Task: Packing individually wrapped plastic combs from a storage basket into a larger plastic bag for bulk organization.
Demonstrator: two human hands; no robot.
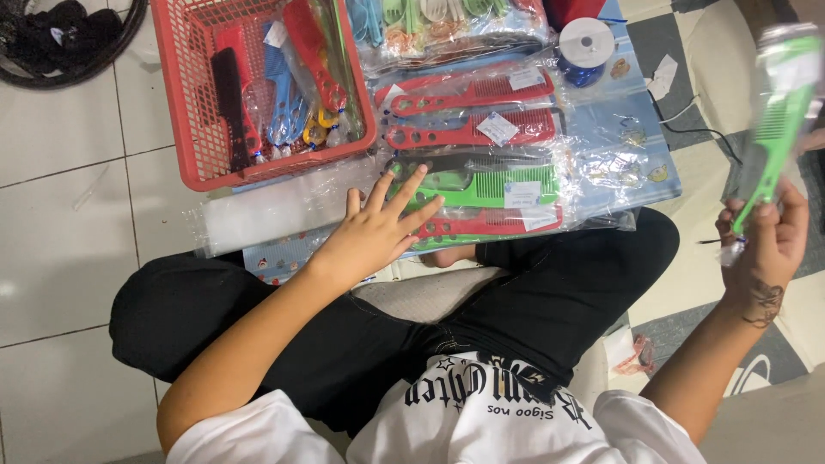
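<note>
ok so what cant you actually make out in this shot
- Green comb in the right hand, head view: motion blur hides its teeth, and the top edge cuts off its end.
- Red basket: top edge cuts it off; the combs inside overlap.
- Left hand: covers part of the bagged combs; plastic glare blurs the rest.
- Dark thing at top left: cut off, unclear.

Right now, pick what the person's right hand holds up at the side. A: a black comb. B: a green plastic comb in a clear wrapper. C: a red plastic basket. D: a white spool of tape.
B: the right hand grips the handle of a green plastic comb in a clear wrapper, raised off to the side, while the left hand rests on the packaged combs on the lap board.
</note>
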